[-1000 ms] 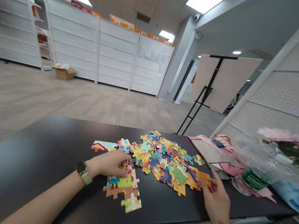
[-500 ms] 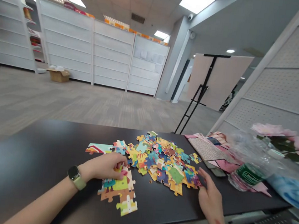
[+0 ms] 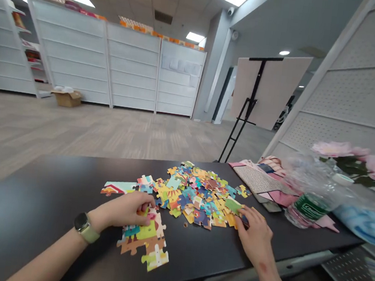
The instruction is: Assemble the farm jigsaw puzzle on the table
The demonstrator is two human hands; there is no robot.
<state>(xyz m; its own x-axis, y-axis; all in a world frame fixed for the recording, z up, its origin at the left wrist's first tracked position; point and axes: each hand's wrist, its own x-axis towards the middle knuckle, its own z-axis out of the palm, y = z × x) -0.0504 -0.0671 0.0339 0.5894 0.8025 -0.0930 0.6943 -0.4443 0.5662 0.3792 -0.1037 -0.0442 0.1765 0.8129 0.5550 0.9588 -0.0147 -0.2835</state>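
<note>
My left hand (image 3: 130,209) has its fingers curled in over a joined section of jigsaw puzzle (image 3: 145,241). Whatever lies between those fingers is hidden. A pink pig face shows beside the thumb. At the right edge of a heap of loose puzzle pieces (image 3: 198,196), my right hand (image 3: 255,231) closes thumb and fingers on a green puzzle piece (image 3: 233,205); other pieces lie partly under its fingertips. Beyond my left hand, a joined strip (image 3: 119,187) with a red and white slope lies flat, near a few connected pieces (image 3: 145,182).
A clear plastic bottle with a green label (image 3: 311,208) stands at the right of the dark table (image 3: 68,176). Near it lie pink patterned cloths (image 3: 254,179), a blue fluffy cloth (image 3: 364,223) and pink flowers (image 3: 332,149). An easel (image 3: 244,115) stands behind the table.
My right hand has moved left onto the heap's edge and closed on the green piece, which has shifted right and away from me. My left hand stays over the joined section.
</note>
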